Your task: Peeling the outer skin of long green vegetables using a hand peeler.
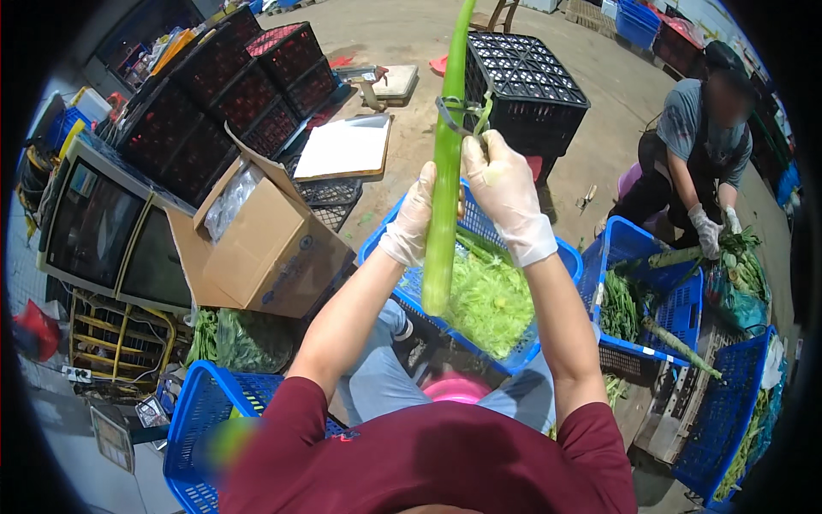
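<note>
A long, pale green celtuce stalk (443,197) stands nearly upright before me, its thick end toward me. My left hand (413,214), in a clear glove, is closed round the stalk's middle from the left. In my gloved right hand (507,190) is a peeler (450,116), its head across the upper stalk. A green strip of peel (485,111) hangs by it. Part of the peeler's handle is hidden by my fingers. Below, a blue plastic basket (572,259) holds a heap of light green peelings (490,310).
At right, another person (698,141) with gloved hands handles leafy stalks above blue crates (629,236). An open cardboard box (270,257) stands left, near stacked black crates (205,107). Another black crate (527,94) lies ahead. A blue basket (193,428) sits by my left side.
</note>
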Motion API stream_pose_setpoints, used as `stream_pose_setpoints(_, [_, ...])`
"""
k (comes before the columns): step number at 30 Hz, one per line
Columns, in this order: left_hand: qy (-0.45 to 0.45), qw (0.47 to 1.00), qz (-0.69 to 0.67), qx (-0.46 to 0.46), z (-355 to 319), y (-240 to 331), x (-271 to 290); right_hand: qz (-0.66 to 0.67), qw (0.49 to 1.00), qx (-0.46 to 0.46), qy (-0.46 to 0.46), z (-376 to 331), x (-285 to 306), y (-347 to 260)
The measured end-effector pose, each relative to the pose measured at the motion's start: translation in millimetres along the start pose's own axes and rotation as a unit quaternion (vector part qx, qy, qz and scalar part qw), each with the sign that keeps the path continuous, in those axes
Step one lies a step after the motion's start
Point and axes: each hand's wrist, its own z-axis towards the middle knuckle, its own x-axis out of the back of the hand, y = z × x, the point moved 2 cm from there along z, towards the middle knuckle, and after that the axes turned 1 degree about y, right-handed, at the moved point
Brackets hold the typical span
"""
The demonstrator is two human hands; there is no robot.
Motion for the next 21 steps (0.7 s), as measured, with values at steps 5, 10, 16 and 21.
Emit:
stream_pose_setpoints(5, [0.012,0.999,-0.05,-0.017,2,-3,0,0.017,1.0,0.005,-0.019,-33,-8,1])
stream_pose_setpoints(10, [-0.015,0.998,-0.066,-0.008,3,1,3,0.032,0.999,-0.001,-0.015,-71,-15,-3])
stream_pose_setpoints(16, [0.025,0.996,-0.083,0.001,10,-2,12,-0.024,0.998,0.007,-0.052,-118,-25,5])
stream_pose_setpoints(21, [0.058,0.993,-0.086,-0.061,23,-1,22,-0.045,0.995,-0.02,-0.091,-168,-31,22])
